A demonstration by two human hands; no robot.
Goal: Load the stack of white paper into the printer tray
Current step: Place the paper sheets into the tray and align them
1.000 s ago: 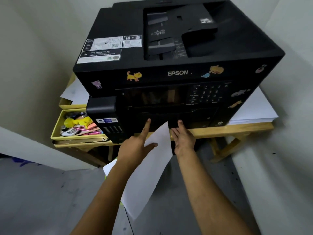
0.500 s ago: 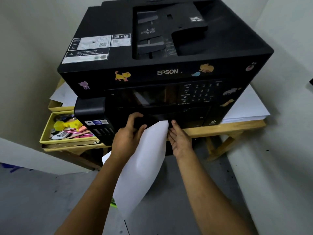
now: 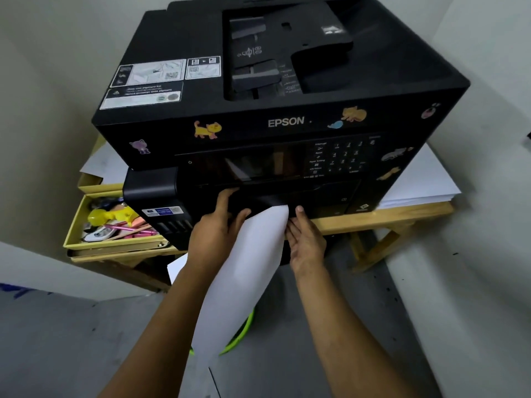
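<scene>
A black Epson printer (image 3: 287,122) stands on a wooden table (image 3: 373,219). My left hand (image 3: 215,234) holds a thin stack of white paper (image 3: 247,268) that hangs down under my forearm, its top corner at the printer's lower front. The fingers of that hand curl over the edge of the dark front tray panel (image 3: 267,201), and the thumb lies against the paper. My right hand (image 3: 306,239) has straight fingers touching the paper's right edge and the printer front just below the panel. The tray's inside is hidden.
A thick stack of white sheets (image 3: 425,182) lies on the table right of the printer. A yellow box of pens and stationery (image 3: 109,222) sits at the left, with loose sheets (image 3: 100,165) behind it. A green ring (image 3: 238,337) lies on the grey floor. Walls stand close on both sides.
My left hand went from pointing at the printer front to curling its fingers over the tray panel edge. The paper's corner rose closer to the panel. My right hand stayed beside it.
</scene>
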